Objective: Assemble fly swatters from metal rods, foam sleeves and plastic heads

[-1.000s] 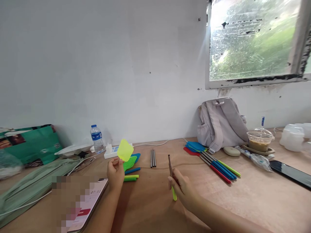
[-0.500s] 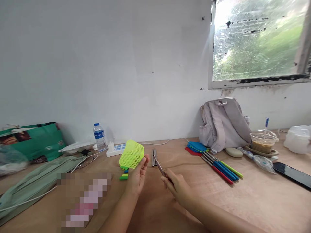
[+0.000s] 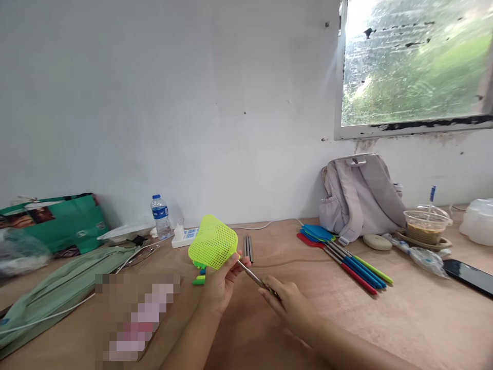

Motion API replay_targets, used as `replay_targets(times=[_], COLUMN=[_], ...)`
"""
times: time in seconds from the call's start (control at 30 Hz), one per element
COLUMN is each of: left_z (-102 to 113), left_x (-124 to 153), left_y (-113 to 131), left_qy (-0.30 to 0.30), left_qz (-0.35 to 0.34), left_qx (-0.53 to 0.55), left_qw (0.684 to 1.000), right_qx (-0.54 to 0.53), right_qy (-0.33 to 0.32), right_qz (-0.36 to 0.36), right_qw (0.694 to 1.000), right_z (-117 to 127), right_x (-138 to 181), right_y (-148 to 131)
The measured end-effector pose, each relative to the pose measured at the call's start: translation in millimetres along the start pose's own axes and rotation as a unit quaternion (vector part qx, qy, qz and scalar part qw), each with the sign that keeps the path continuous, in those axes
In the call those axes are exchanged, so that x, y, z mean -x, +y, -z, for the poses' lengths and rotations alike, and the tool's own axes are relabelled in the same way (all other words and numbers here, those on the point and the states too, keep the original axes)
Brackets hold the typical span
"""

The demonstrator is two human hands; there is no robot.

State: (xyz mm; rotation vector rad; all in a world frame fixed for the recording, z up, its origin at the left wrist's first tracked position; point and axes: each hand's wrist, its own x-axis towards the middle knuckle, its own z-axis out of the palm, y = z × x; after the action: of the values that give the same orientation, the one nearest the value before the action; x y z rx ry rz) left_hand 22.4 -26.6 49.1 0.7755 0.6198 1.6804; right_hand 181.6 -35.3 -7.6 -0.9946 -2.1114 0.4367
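My left hand [image 3: 223, 280] is closed on the base of a yellow-green perforated fly swatter head [image 3: 213, 241], tilted above the table. My right hand [image 3: 283, 300] grips a thin metal rod [image 3: 251, 275], whose far end meets the neck of the swatter head; whether it sits inside is hidden by my fingers. Behind my hands, several metal rods [image 3: 248, 249] lie side by side on the table. Under the swatter head are small green, yellow and blue pieces [image 3: 199, 279], partly covered by it. To the right lie several whole fly swatters [image 3: 348, 262] with red, blue and green handles.
Along the wall stand a green bag [image 3: 65, 226], a water bottle [image 3: 160, 217], a white power strip [image 3: 185, 237] and a grey backpack [image 3: 358, 198]. At the right are a drink cup [image 3: 425, 226] and a black phone [image 3: 470, 275]. Pale green cloth [image 3: 69, 293] lies at left.
The metal rod has come up to the swatter head's neck; earlier they were apart. The swatter head has turned and shifted slightly right. The view has moved a little left.
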Motion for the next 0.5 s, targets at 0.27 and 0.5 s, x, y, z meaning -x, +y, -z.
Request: replay_targets(times=[0.27, 0.5], left_z=[6.2, 8.7], left_x=[-4.5, -7.6], left_y=[-2.8, 3.7], left_qy=[-0.006, -0.003], left_qz=[0.006, -0.034], left_qx=[-0.010, -0.099], left_qw=[1.000, 0.995], right_qx=[-0.004, 0.006], right_qy=[0.003, 0.013], right_qz=[0.010, -0.010], right_qw=[1.000, 1.000], right_z=[1.6, 0.6], right_x=[-0.6, -2.4], right_y=[1.2, 7.1])
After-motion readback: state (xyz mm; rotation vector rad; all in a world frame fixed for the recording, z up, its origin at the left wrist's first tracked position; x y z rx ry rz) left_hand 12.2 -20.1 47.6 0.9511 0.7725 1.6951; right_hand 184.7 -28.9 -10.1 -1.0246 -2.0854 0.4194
